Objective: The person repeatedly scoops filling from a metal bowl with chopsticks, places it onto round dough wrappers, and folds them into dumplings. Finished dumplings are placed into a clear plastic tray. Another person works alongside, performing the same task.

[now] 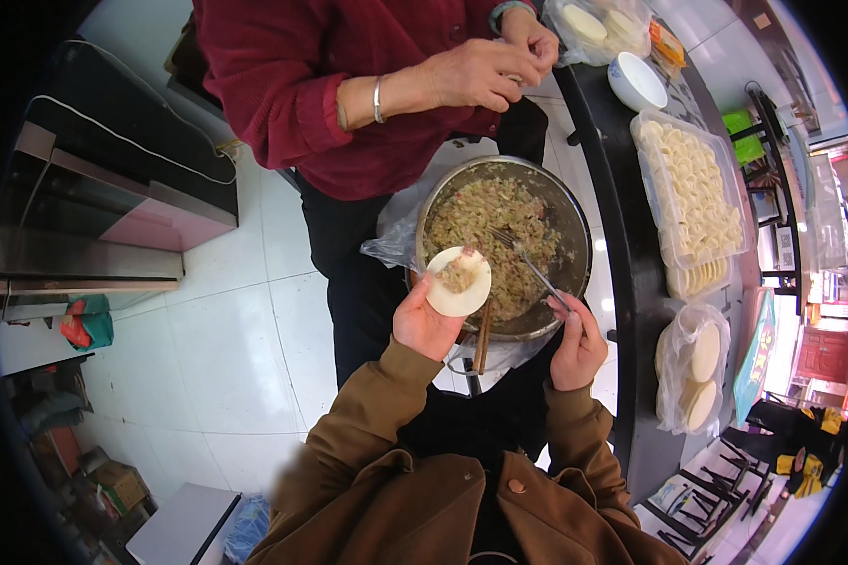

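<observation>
A round dough wrapper (458, 304) lies flat across the fingers of my left hand (427, 332), its thumb on the rim. On the wrapper sits a lump of minced filling (459, 275). My right hand (579, 346) grips the handle of a metal fork (537, 272), whose tines touch the filling in the bowl. Below both hands stands a large steel bowl (585, 219) holding a chopped meat and vegetable filling (484, 212). A pair of wooden chopsticks (483, 339) leans over the bowl's near rim.
Across from me, a co-worker's hands (477, 70) pinch a small piece, mostly hidden. On the black table (608, 191) at right are a plastic tray of folded dumplings (692, 191), bagged wrappers (696, 374), a white bowl (639, 81) and another wrapper bag (597, 28).
</observation>
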